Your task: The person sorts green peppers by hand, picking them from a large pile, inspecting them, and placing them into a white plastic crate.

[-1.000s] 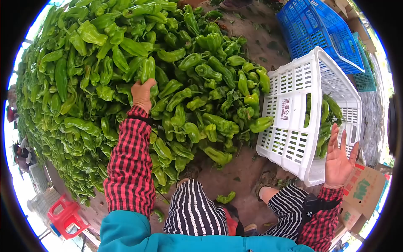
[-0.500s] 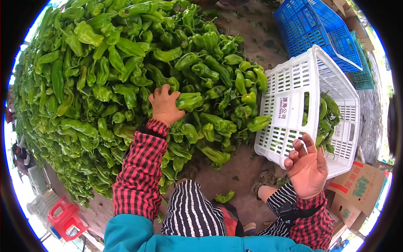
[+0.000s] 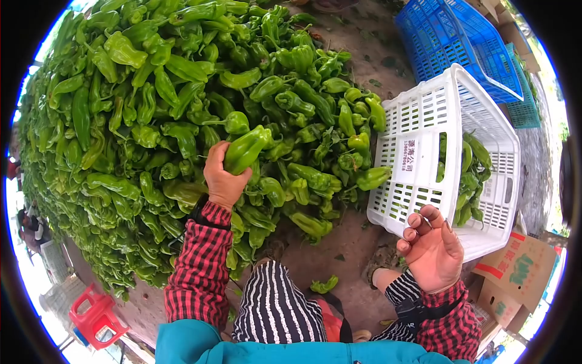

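Note:
My left hand (image 3: 225, 181) grips a green pepper (image 3: 247, 150) over the front of a large pile of green peppers (image 3: 139, 139). The held pepper points up and to the right, with its wide end between thumb and fingers. My right hand (image 3: 433, 253) is raised palm up, its fingers curled but apart and nothing in them. Just above it stands a white slatted crate (image 3: 418, 145), tilted toward the right, with some green peppers (image 3: 473, 176) inside.
Blue crates (image 3: 448, 48) and a teal crate (image 3: 522, 106) stand at the upper right. Cardboard boxes (image 3: 515, 267) lie at the lower right, a red plastic stool (image 3: 99, 316) at the lower left. A loose pepper (image 3: 324, 284) is on the ground near my legs.
My left hand has closed on a pepper, lifted it off the pile and drawn back slightly to the left and down. My right hand has shifted a little left and up.

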Demonstrator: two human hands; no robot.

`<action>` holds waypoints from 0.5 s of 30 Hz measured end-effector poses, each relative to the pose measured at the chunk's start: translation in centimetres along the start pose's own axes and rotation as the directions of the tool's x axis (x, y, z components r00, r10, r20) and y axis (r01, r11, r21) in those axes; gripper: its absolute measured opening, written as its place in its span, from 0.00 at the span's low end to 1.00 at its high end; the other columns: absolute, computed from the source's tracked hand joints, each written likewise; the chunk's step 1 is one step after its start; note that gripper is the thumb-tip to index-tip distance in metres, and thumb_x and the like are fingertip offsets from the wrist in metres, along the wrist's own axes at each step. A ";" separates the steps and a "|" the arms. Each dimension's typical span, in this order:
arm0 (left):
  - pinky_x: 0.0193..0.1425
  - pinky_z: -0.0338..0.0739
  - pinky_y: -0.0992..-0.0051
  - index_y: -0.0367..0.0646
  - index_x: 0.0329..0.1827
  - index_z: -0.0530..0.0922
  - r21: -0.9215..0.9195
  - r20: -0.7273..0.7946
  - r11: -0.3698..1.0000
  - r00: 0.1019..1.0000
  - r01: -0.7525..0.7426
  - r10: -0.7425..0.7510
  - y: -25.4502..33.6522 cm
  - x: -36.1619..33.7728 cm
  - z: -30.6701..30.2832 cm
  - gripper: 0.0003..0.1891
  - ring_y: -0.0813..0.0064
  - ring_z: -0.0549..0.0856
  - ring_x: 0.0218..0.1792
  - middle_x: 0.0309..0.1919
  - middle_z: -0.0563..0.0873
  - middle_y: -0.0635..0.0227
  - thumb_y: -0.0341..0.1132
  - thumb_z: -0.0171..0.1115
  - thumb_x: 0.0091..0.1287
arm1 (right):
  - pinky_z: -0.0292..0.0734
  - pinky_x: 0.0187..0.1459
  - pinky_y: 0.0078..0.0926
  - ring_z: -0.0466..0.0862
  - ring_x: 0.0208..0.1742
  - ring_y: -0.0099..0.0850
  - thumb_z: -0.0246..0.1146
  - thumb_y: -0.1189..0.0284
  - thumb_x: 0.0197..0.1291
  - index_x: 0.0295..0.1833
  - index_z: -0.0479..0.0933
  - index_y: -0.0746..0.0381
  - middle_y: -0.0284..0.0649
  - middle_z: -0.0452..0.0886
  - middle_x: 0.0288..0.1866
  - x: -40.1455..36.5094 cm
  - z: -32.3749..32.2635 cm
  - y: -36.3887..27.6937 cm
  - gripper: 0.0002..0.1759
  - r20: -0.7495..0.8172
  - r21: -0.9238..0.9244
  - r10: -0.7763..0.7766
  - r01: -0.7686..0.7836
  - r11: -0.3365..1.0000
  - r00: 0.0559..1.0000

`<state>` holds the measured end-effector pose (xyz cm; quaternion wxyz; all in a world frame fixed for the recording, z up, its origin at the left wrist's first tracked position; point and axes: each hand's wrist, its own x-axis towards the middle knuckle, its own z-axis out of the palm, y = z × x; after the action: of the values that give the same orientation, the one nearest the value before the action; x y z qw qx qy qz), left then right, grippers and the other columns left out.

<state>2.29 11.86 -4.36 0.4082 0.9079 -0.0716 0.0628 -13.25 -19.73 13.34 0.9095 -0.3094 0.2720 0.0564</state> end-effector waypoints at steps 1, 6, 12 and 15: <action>0.48 0.74 0.69 0.39 0.49 0.73 -0.186 -0.073 0.981 0.995 0.047 -0.062 1.5 -0.5 -0.5 0.27 0.64 0.79 0.43 0.45 0.78 0.61 0.34 0.70 0.44 | 0.70 0.46 0.34 0.74 0.42 0.31 0.59 0.61 0.60 0.55 0.67 0.62 0.42 0.73 0.47 -0.1 0.1 0.2 0.22 -0.005 0.002 0.002 -0.002 1.000 1.000; 0.30 0.75 0.74 0.39 0.55 0.69 -0.864 0.496 -0.152 0.863 0.479 -0.097 8.0 -2.1 -2.0 0.29 0.64 0.80 0.42 0.46 0.78 0.58 0.32 0.64 0.47 | 0.73 0.46 0.32 0.76 0.45 0.31 0.61 0.66 0.59 0.54 0.68 0.64 0.41 0.74 0.45 -0.1 0.9 1.5 0.21 0.022 -0.050 0.077 -0.076 0.996 0.997; 0.41 0.77 0.68 0.38 0.63 0.63 -0.743 0.670 0.053 0.742 0.668 0.036 12.9 -5.2 -0.1 0.36 0.68 0.80 0.44 0.49 0.77 0.58 0.29 0.66 0.47 | 0.69 0.58 0.36 0.70 0.58 0.35 0.75 0.74 0.41 0.71 0.47 0.52 0.41 0.58 0.65 -0.1 2.8 3.0 0.55 -0.095 -0.215 0.061 -0.080 0.973 0.994; 0.49 0.73 0.69 0.35 0.57 0.63 -0.608 0.707 0.732 0.628 0.307 0.324 14.7 -5.7 0.3 0.33 0.63 0.78 0.46 0.43 0.76 0.53 0.33 0.69 0.49 | 0.65 0.62 0.35 0.67 0.61 0.33 0.78 0.73 0.36 0.73 0.43 0.53 0.38 0.59 0.65 0.1 2.8 4.7 0.61 0.077 -0.294 -0.123 0.141 0.945 0.989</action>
<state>-5.92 2.41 5.26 0.6379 0.6260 -0.2626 -0.3636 -13.18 -14.28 12.61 0.8614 -0.4590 0.2127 0.0447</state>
